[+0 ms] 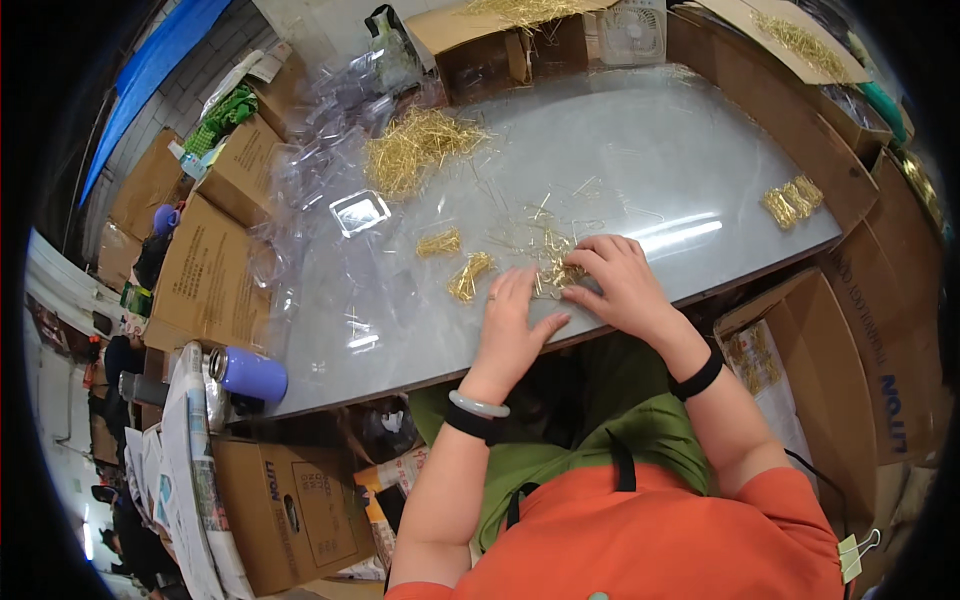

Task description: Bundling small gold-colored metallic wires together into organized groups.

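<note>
— So, what crowds the counter point(640, 150) around those hands?

— A loose heap of gold wire clips point(415, 148) lies toward the far left, next to a pile of clear plastic trays point(330, 120); one empty tray point(359, 212) sits apart from it. Two tidy bundles of clips point(452, 262) lie just left of the hands, and another bundle point(792, 200) rests well off at the right edge. Cardboard boxes point(205, 270) ring the counter, a purple bottle point(248, 373) lies at its near-left corner, and a small white fan point(632, 32) stands at the far side.

— And the surfaces?

— Smooth pale-grey top, glossy with glare. The clips are thin, bright, springy-looking wire; the trays are flimsy and transparent.

— The hands?

— The left hand point(512, 325) lies flat, fingers spread, on the counter's near edge. The right hand point(615, 280) has its fingers curled down onto a small tangled cluster of clips point(553, 272) between both hands; whether it pinches one I cannot tell.
</note>
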Demonstrator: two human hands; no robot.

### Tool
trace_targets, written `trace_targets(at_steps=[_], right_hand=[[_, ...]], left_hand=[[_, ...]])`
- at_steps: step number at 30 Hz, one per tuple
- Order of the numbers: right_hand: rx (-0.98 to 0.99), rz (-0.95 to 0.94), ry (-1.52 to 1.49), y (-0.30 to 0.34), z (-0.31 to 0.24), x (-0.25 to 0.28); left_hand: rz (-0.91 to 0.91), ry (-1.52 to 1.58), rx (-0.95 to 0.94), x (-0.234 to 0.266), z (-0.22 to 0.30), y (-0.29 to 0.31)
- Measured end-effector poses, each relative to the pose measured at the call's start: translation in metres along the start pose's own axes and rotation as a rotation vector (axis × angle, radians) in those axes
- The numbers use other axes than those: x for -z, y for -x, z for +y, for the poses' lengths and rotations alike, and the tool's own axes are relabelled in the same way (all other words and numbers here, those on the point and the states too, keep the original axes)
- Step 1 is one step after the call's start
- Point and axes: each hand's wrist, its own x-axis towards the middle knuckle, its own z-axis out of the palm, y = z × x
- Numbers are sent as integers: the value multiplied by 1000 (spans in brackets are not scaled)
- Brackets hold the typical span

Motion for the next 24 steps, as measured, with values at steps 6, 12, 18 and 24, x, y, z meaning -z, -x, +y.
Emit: trace_targets(at_steps=[6, 12, 18, 24], right_hand=[[18, 58, -55, -2, -4, -2], [1, 55, -106, 0, 0, -9], [27, 51, -87, 3, -4, 2], [41, 37, -119, 4, -2, 0]], left_hand=[[38, -69, 12, 5, 8, -2], [132, -124, -19, -10, 3, 1], [111, -86, -9, -9, 11, 0], [95, -110, -13, -11, 10, 0]])
